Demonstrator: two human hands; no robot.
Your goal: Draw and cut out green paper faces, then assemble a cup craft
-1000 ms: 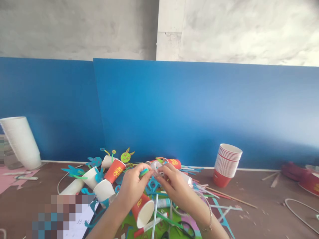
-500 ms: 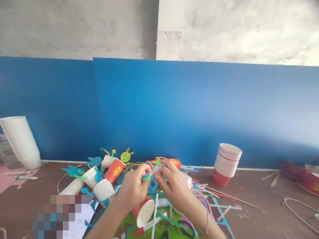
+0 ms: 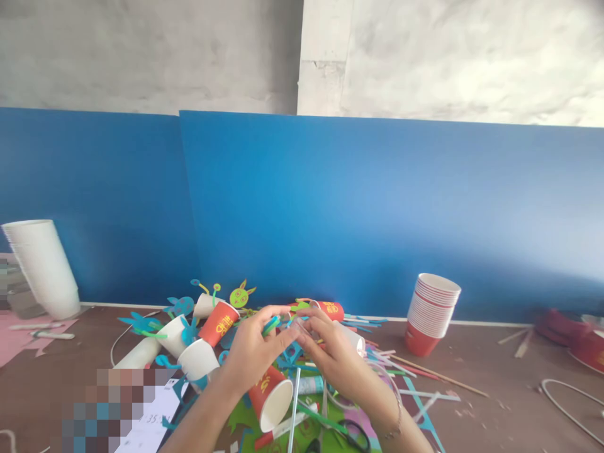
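My left hand [image 3: 250,352] is curled around a short blue and green piece [image 3: 271,325], which looks like a drinking straw or paper strip. My right hand [image 3: 330,346] pinches a small clear object [image 3: 298,323] resembling a roll of transparent tape, mostly covered by fingers. Both hands' fingertips meet at this object above the cluttered table. Below them a red paper cup [image 3: 271,396] lies on its side with its mouth toward me. Close by are a pale straw [image 3: 294,409], a marker with a red cap [image 3: 287,428] and black-handled scissors [image 3: 356,435].
A stack of red-and-white cups [image 3: 431,314] stands at right, a tall white cup stack [image 3: 44,270] at left. Several decorated cups lie left of my hands, near a green rabbit-face cutout [image 3: 241,294]. Wooden sticks [image 3: 438,374] spread rightward. A blue panel [image 3: 330,207] closes off the back.
My fingers have come together at the clear object, the left thumb now reaching across to it. The blue and green piece has shifted slightly up and left within my left hand.
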